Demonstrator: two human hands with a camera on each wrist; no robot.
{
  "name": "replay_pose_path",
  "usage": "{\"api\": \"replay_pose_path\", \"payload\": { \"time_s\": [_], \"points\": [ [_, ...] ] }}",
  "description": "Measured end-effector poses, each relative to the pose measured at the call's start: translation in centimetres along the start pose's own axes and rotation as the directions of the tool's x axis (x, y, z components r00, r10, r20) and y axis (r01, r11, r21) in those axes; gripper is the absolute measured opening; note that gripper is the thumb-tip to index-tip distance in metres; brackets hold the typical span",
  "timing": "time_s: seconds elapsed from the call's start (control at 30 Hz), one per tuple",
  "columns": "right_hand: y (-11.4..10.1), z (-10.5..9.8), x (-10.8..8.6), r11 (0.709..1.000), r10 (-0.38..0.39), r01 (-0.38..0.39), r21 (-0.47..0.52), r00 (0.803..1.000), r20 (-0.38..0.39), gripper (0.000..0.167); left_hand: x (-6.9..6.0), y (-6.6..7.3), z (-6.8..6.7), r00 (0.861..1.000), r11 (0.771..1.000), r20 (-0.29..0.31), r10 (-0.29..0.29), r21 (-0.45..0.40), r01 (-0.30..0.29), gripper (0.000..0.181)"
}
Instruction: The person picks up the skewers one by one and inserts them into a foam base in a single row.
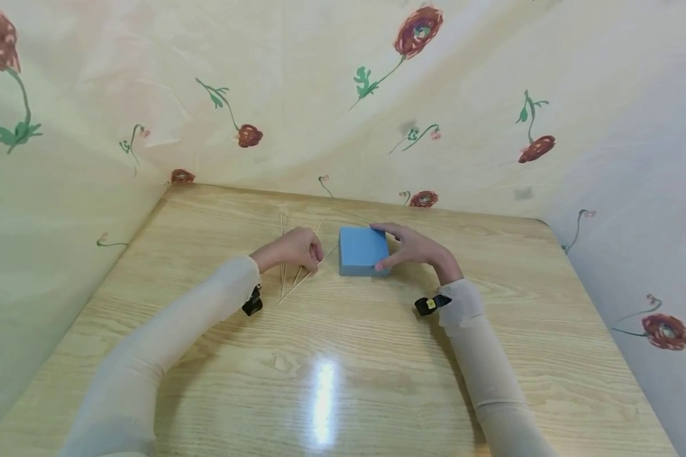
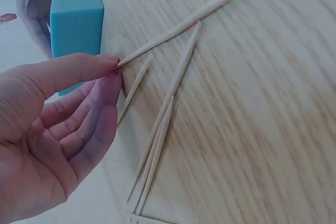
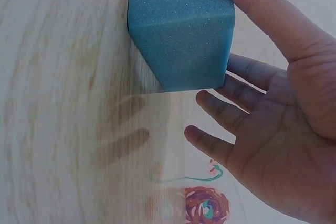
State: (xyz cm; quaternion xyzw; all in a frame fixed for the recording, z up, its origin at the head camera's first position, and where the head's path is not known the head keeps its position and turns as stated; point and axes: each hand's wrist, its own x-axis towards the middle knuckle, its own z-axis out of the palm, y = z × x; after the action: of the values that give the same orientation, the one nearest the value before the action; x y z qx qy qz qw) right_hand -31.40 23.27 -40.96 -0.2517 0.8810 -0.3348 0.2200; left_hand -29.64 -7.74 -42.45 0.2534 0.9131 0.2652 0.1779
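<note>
A light-blue foam block (image 1: 363, 246) sits on the wooden table, its top face level. My right hand (image 1: 413, 246) holds it from the right, thumb at the near side and a finger at the far corner; in the right wrist view the other fingers spread loosely beside the block (image 3: 181, 35). To the left of the block, my left hand (image 1: 298, 247) pinches one thin wooden skewer (image 2: 181, 27) between thumb and index finger. Several more skewers (image 2: 181, 69) lie crossed on the table below that hand, partly hidden by it in the head view.
The wood-grain table (image 1: 389, 381) runs back to a flowered cloth (image 1: 320, 95), which also hangs along both sides. Each wrist carries a small black camera, the left one (image 1: 253, 301) and the right one (image 1: 432, 305) close above the table.
</note>
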Motion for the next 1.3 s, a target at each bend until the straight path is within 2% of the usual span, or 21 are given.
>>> {"api": "replay_pose_path", "payload": {
  "time_s": [0.2, 0.4, 0.67, 1.0, 1.13, 1.3],
  "points": [
    [0.1, 0.0, 0.1, 1.0, -0.009, 0.009, 0.008, 1.0, 0.005, 0.102, -0.3, 0.3, 0.1, 0.999, 0.997, -0.002, -0.05, -0.059, 0.05, 0.019],
    [-0.3, 0.0, 0.0, 1.0, 0.001, -0.001, 0.002, 1.0, 0.001, 0.103, -0.8, 0.3, 0.2, 0.995, 0.989, 0.02, -0.101, -0.105, 0.103, 0.007],
    [-0.5, 0.0, -0.1, 1.0, -0.001, 0.001, -0.006, 1.0, -0.001, 0.103, -1.5, 0.4, 0.1, 0.992, 0.99, 0.045, -0.115, -0.08, 0.119, 0.006],
    [-0.2, -0.1, -0.1, 1.0, -0.015, 0.016, -0.014, 1.0, 0.005, 0.104, -2.1, -0.6, 0.4, 0.994, 0.992, 0.05, -0.098, -0.075, 0.101, 0.008],
    [-0.1, -0.1, -0.1, 1.0, -0.017, 0.017, -0.022, 1.0, 0.006, 0.104, -2.5, -1.0, 0.1, 0.996, 0.989, 0.07, -0.06, -0.129, 0.068, 0.009],
    [0.1, -0.1, 0.0, 1.0, -0.016, 0.016, -0.022, 1.0, 0.009, 0.103, -3.1, -1.2, -0.3, 0.994, 0.974, 0.107, -0.011, -0.223, 0.035, 0.011]
  ]
}}
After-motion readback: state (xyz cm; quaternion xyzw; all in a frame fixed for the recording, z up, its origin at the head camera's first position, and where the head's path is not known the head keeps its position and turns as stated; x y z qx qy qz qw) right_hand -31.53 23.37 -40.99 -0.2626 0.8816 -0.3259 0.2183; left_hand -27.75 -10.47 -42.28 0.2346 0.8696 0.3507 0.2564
